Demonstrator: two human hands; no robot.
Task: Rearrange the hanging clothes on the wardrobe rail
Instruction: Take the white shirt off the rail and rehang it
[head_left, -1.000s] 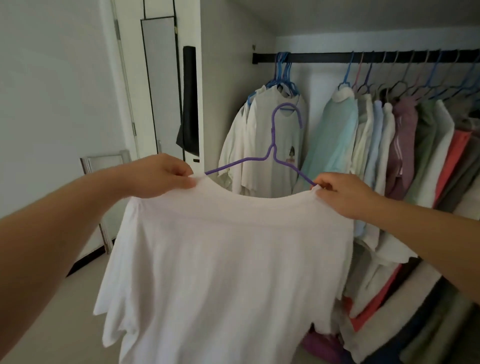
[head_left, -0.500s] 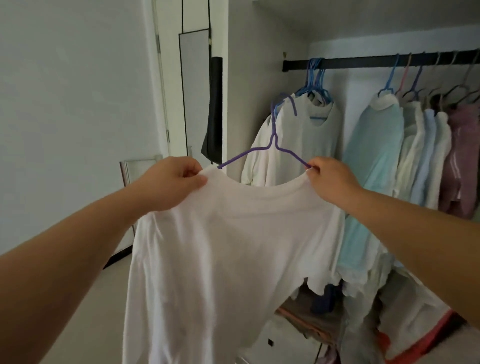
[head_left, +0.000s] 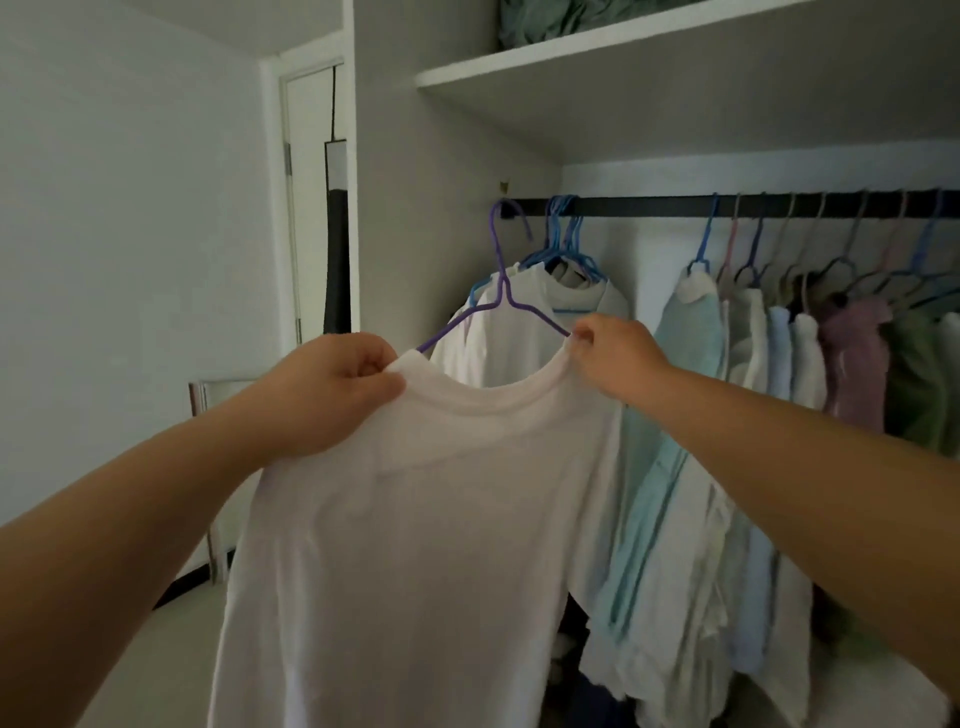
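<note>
I hold a white T-shirt (head_left: 426, 519) on a purple hanger (head_left: 501, 280) up in front of the wardrobe. My left hand (head_left: 332, 389) grips the shirt's left shoulder by the collar. My right hand (head_left: 615, 353) pinches the right side of the collar together with the hanger's arm. The hanger's hook is at the height of the black rail (head_left: 649, 206), at its far left end; whether it rests on the rail I cannot tell. White shirts on blue hangers (head_left: 566, 249) hang just behind.
A pale blue garment (head_left: 685, 332) and several white, purple and green clothes hang to the right, with a gap in the rail between the two groups. A white shelf (head_left: 519, 67) runs above. The wardrobe's side wall (head_left: 415, 208) stands on the left.
The shirt and hanger have gone up and toward the rail's left end, and the hook has reached rail height. My view has tilted upward, showing the shelf.
</note>
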